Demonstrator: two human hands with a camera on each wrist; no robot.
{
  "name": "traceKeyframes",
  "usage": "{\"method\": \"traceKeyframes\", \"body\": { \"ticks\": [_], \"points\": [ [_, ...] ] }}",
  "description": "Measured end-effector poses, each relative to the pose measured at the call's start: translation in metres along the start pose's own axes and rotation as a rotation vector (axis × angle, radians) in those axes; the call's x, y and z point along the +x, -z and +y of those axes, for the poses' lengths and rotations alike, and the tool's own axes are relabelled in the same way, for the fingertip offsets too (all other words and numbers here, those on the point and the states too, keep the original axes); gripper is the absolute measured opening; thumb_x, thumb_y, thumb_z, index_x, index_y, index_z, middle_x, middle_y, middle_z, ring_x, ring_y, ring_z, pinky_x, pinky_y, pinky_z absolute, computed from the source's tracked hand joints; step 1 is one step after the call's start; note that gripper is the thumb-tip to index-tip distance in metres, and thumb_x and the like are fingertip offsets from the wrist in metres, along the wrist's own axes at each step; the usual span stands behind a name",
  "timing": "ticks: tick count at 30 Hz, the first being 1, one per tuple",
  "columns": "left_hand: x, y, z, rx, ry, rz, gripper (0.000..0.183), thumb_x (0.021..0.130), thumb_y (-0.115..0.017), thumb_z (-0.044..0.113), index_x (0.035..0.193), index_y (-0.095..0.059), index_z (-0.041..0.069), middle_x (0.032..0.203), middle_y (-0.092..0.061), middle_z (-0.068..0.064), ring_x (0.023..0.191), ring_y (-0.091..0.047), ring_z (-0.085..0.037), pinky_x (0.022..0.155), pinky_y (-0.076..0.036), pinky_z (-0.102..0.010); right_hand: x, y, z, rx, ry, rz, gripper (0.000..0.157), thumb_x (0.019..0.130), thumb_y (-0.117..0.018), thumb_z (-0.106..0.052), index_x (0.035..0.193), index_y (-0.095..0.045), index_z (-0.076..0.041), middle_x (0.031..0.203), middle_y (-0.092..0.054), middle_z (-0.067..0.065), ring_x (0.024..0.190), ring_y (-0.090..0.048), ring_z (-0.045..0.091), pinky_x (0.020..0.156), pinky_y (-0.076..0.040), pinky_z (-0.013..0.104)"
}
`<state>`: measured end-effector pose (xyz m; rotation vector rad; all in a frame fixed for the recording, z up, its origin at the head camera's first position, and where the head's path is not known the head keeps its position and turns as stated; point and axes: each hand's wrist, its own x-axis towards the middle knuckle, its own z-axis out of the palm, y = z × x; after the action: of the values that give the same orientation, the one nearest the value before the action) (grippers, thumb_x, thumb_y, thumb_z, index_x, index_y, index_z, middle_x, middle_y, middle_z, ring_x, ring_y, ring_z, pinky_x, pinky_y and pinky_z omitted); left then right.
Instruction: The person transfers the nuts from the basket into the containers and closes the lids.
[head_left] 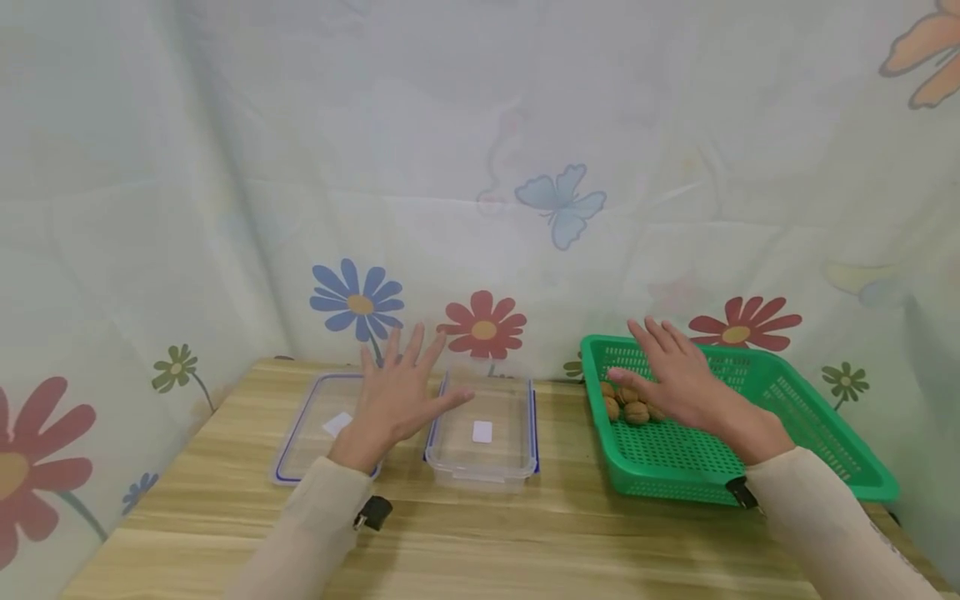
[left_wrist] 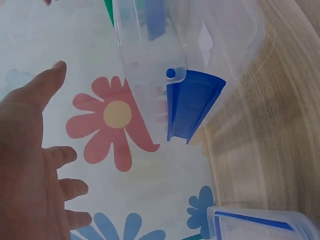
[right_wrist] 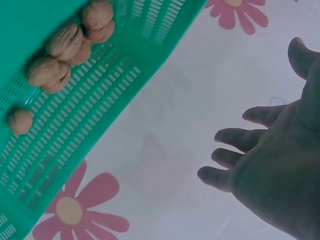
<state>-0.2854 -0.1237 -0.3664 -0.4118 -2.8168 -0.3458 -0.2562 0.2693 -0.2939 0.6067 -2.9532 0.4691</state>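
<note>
My left hand point(head_left: 401, 396) is held up with fingers spread and nothing in it, between a flat clear lid point(head_left: 307, 446) and a clear plastic box point(head_left: 450, 454). A white label point(head_left: 482, 432) and blue side clips mark the box; in the left wrist view one blue clip point(left_wrist: 192, 107) hangs from its wall. The lid has a blue seal and is partly hidden by the hand. Above the green basket point(head_left: 622, 477), my right hand point(head_left: 678, 383) is raised with straight fingers, holding nothing. Several walnuts point(head_left: 636, 413) lie at the basket's left end, some hidden behind that hand.
Everything stands on a wood-grain table point(head_left: 480, 542). Right behind it hangs a pale curtain point(head_left: 450, 125) printed with flowers and butterflies. The basket reaches to the table's right edge, and black straps point(head_left: 372, 512) circle both wrists.
</note>
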Motion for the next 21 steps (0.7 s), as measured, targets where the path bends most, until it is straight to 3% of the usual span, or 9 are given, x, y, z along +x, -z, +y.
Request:
{"method": "traceKeyframes", "body": {
  "ticks": [8,16,21],
  "points": [
    [-0.001,-0.001,-0.001,-0.076,0.014,-0.006,0.101,0.093,-0.059,0.076,0.168,-0.032,0.015,0.174,-0.022,-0.017,0.158,-0.016,-0.049,0.119,-0.006,-0.081,0.005,0.009,0.021,0.058,-0.002,-0.003,0.091,0.108,-0.058,-0.051,0.166,-0.017,0.005,0.168,-0.017,0.037,0.153,-0.013,0.059,0.118,-0.016,0.08],
    [0.0,-0.008,-0.002,-0.227,0.019,-0.051,0.097,0.095,-0.066,0.067,0.168,-0.032,0.013,0.173,-0.024,-0.018,0.155,-0.024,-0.05,0.118,-0.015,-0.081,0.009,0.012,0.046,0.118,-0.038,-0.04,0.089,0.107,-0.062,-0.047,0.166,-0.019,0.006,0.166,-0.025,0.035,0.15,-0.023,0.058,0.115,-0.027,0.079],
    [0.004,-0.016,-0.006,-0.327,0.011,-0.066,0.093,0.096,-0.073,0.055,0.166,-0.034,0.008,0.171,-0.028,-0.022,0.153,-0.03,-0.05,0.12,-0.025,-0.073,0.009,0.015,0.06,0.139,-0.033,-0.071,0.082,0.107,-0.063,-0.043,0.162,-0.029,0.008,0.163,-0.033,0.034,0.147,-0.032,0.056,0.114,-0.033,0.077]
  ]
}}
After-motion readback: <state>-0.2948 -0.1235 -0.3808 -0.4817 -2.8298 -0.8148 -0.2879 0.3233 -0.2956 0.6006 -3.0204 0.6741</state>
